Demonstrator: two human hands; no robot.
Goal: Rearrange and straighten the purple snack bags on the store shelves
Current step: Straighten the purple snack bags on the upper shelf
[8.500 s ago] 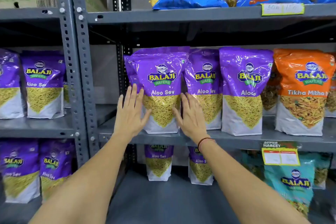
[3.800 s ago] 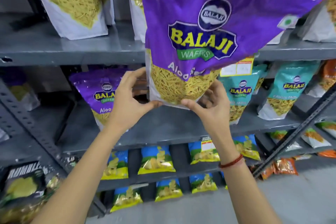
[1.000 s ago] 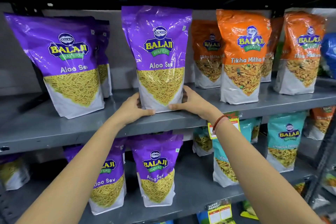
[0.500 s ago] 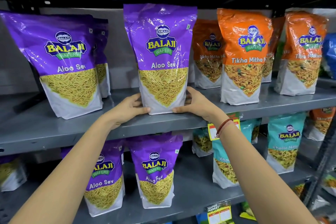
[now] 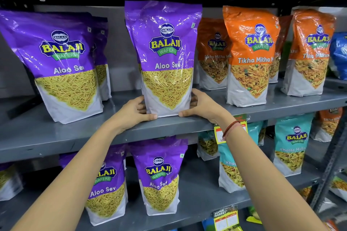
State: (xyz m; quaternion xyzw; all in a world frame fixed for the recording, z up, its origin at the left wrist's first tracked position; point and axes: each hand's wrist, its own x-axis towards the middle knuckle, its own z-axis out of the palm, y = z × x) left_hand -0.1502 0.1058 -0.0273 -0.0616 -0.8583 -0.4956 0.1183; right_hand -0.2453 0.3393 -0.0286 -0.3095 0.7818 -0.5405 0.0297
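Observation:
A purple Aloo Sev bag [image 5: 165,58] stands upright at the middle of the upper grey shelf [image 5: 75,133], near its front edge. My left hand [image 5: 134,113] grips its lower left corner and my right hand [image 5: 201,106] grips its lower right corner. Another purple bag [image 5: 60,65] leans to the left of it, with more purple bags [image 5: 102,58] behind that one. On the lower shelf [image 5: 197,204] stand two purple bags, one [image 5: 107,187] partly hidden by my left forearm, the other [image 5: 159,176] beside it.
Orange Tikha Mitha bags [image 5: 249,56] fill the upper shelf to the right of the held bag. Teal bags [image 5: 293,146] stand on the lower shelf at the right. Yellow price tags [image 5: 218,133] hang from the shelf edges. A metal upright [image 5: 330,165] runs down the right side.
The held bag has shifted a little on the upper shelf and stands straighter. Both hands have kept their grip on its bottom corners.

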